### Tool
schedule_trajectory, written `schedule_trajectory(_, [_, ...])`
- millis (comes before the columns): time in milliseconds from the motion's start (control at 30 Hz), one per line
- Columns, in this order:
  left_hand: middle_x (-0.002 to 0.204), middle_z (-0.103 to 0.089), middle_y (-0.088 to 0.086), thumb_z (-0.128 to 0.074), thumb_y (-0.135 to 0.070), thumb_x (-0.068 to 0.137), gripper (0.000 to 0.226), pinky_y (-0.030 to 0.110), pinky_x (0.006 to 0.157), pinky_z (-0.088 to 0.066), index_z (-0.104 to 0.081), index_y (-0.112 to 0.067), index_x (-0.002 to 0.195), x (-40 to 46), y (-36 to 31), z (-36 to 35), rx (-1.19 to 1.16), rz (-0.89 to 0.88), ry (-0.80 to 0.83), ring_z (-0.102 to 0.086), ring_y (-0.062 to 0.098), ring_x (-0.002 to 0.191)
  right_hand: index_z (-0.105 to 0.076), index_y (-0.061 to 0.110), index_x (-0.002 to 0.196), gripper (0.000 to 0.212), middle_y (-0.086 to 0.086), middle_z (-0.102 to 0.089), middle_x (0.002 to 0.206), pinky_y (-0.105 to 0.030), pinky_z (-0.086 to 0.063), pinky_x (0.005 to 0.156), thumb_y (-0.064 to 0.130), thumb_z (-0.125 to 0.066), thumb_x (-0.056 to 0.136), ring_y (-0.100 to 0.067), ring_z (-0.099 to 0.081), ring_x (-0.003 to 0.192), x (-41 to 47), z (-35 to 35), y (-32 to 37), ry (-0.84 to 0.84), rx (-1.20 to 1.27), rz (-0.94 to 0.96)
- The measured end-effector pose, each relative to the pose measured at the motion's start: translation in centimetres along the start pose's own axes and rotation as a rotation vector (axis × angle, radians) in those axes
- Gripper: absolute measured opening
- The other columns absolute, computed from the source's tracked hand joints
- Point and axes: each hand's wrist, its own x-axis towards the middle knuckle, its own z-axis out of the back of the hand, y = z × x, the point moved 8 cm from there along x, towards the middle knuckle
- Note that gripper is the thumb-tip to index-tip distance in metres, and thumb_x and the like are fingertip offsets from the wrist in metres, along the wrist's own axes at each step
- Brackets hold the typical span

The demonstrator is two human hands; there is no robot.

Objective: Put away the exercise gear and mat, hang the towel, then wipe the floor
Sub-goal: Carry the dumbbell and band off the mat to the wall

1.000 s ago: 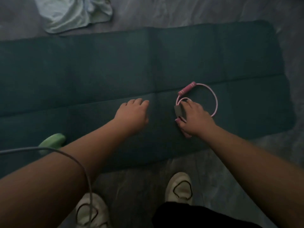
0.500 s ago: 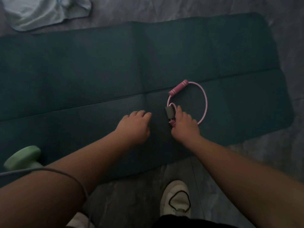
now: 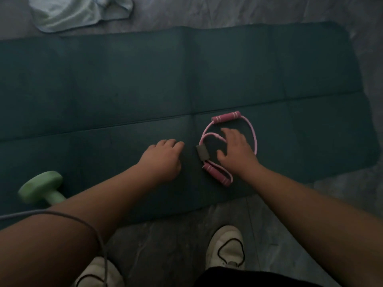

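Dim light, view down over two bare forearms reaching onto a dark teal exercise mat [image 3: 124,90] spread flat on a grey floor [image 3: 259,11].

Right hand [image 3: 236,151] spread above the pink resistance band [image 3: 253,137], fingers splayed and blurred, thumb pointing toward the grey centre sleeve [image 3: 202,152]. Nothing gripped; palm over the inside of the larger loop, whether touching the mat beneath cannot be told. Band lying flat in a figure-eight on the near right part of the mat: far foam handle [image 3: 226,117] beyond the fingertips, near foam handle [image 3: 216,174] just left of the wrist, tubing curving round the hand's right side, grey sleeve just left of the thumb.

Left hand [image 3: 161,158] knuckles up on the mat, fingers curled under loosely, holding nothing, just left of the grey sleeve and apart from it.

Pale green dumbbell [image 3: 40,188] on the mat's near left part, partly hidden by the left forearm. Light towel [image 3: 78,13] crumpled on the floor beyond the mat's far edge, upper left. Thin grey cord [image 3: 62,214] arcing across the left forearm. Two white shoes [image 3: 227,246] on the floor at the near edge.

No brand, label or writing legible anywhere.
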Motion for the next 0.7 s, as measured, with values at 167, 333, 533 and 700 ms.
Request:
schedule_trajectory(167, [0.154,-0.035,0.007,-0.046,-0.03,0.095,0.057,0.045,0.111,-0.036,-0.029,-0.021,0.149,-0.5,0.2,1.5,0.036,-0.032,-0.063,-0.035,0.028,0.14,0.006,0.03,0.158,0.108,-0.005,0.015,0.166,-0.047,-0.006,0.122,0.049,-0.069,0.083,-0.028,0.011,0.152,3.0,0.6,0.5,0.138,-0.246,0.081])
schedule_trajectory(333, [0.156,-0.032,0.008,-0.05,-0.03,0.094,0.062,0.044,0.111,-0.036,-0.026,-0.02,0.15,-2.2,3.6,2.8,0.143,-0.013,-0.045,-0.032,0.028,0.142,-0.008,0.018,0.158,0.092,-0.012,-0.013,0.164,-0.052,-0.007,0.123,0.038,-0.062,0.087,-0.033,-0.009,0.151,6.8,0.2,1.6,0.195,-0.432,0.107])
schedule_trajectory(533, [0.156,-0.032,0.008,-0.049,-0.032,0.094,0.062,0.045,0.11,-0.037,-0.026,-0.02,0.15,-3.4,5.3,3.3,0.166,0.006,-0.057,-0.033,0.029,0.141,-0.05,0.014,0.117,0.03,-0.013,-0.052,0.119,-0.05,-0.037,0.1,0.025,-0.053,0.089,-0.033,-0.051,0.111,2.8,0.0,2.8,-0.018,-0.506,0.101])
schedule_trajectory(700, [0.154,-0.034,0.007,-0.048,-0.032,0.094,0.06,0.046,0.108,-0.039,-0.027,-0.02,0.149,-3.1,3.0,2.6,0.137,-0.056,-0.079,-0.034,0.029,0.14,-0.044,0.018,0.105,0.022,-0.006,-0.061,0.101,-0.042,-0.041,0.079,0.034,-0.048,0.09,-0.03,-0.062,0.09,-1.3,-0.8,3.2,-0.022,-0.403,0.177])
